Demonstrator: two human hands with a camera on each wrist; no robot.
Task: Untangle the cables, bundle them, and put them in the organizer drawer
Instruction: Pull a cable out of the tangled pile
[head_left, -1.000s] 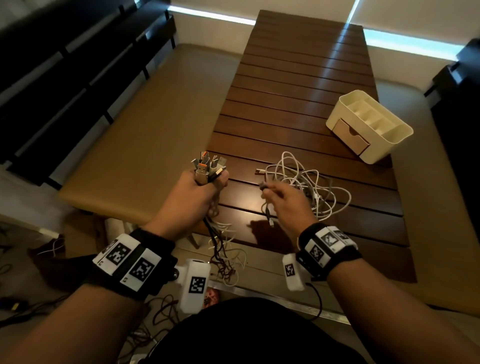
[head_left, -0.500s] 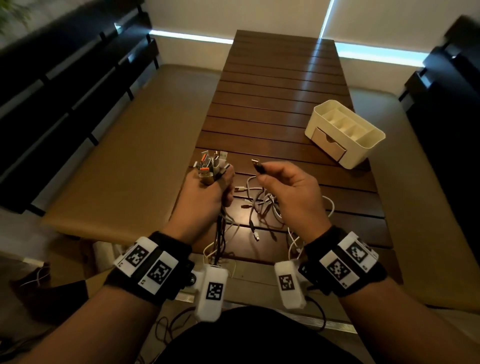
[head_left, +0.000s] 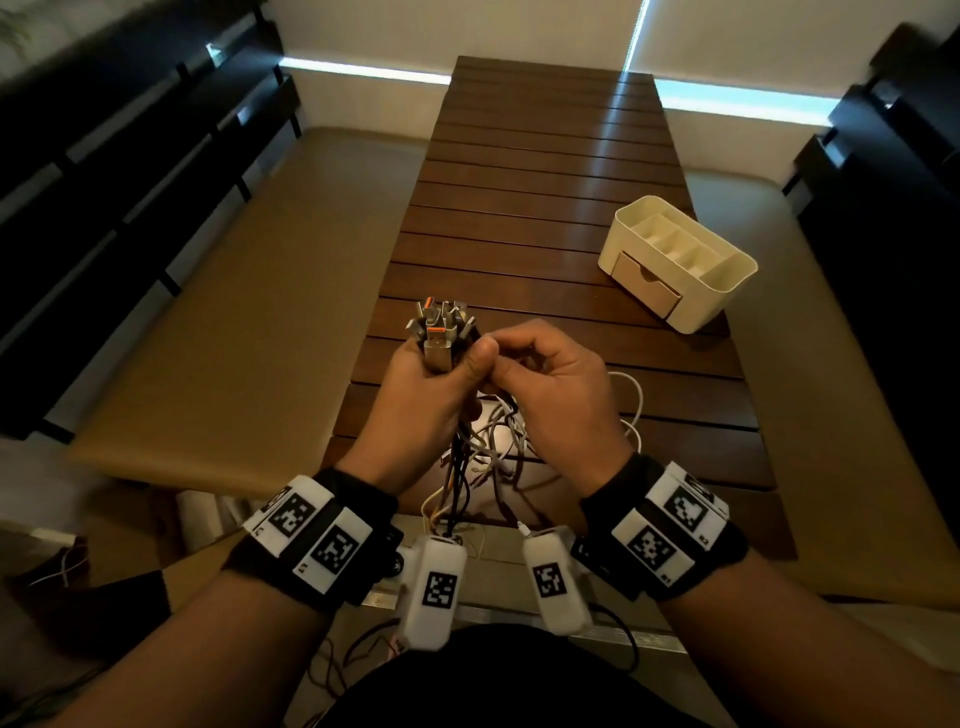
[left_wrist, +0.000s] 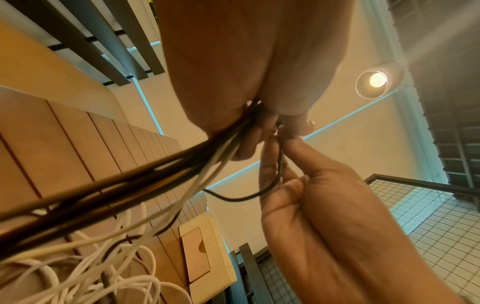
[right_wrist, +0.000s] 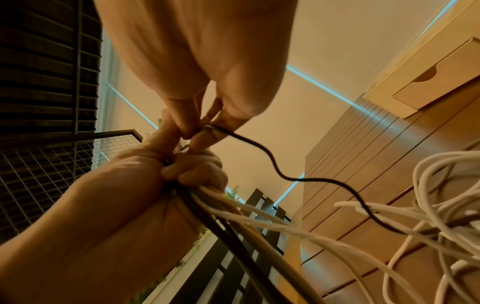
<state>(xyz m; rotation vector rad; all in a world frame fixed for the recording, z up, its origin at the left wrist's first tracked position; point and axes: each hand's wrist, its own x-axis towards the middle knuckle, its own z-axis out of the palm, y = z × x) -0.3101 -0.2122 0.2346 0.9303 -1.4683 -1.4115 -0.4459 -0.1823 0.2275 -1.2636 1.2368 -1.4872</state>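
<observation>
My left hand (head_left: 426, 379) grips a bunch of cable ends, with several USB plugs (head_left: 439, 327) sticking up out of the fist. Black and white cables (left_wrist: 145, 176) hang down from that fist to a tangled pile of white cables (head_left: 498, 441) on the wooden table (head_left: 545, 171). My right hand (head_left: 540, 374) pinches one black cable (right_wrist: 285, 174) at its end, right against the left thumb. The cream organizer (head_left: 675, 260) stands at the right of the table, its tan drawer (head_left: 647, 283) closed.
Tan cushioned benches (head_left: 249, 312) flank the table on both sides. Dark slatted backs (head_left: 104, 182) rise at the far left and right. Loose cables lie on the floor (head_left: 52, 571) at the lower left.
My right hand lifted a black cable end off the table and brought it left to the bunch in my left hand. The view shifted slightly, so the organizer appears further left.
</observation>
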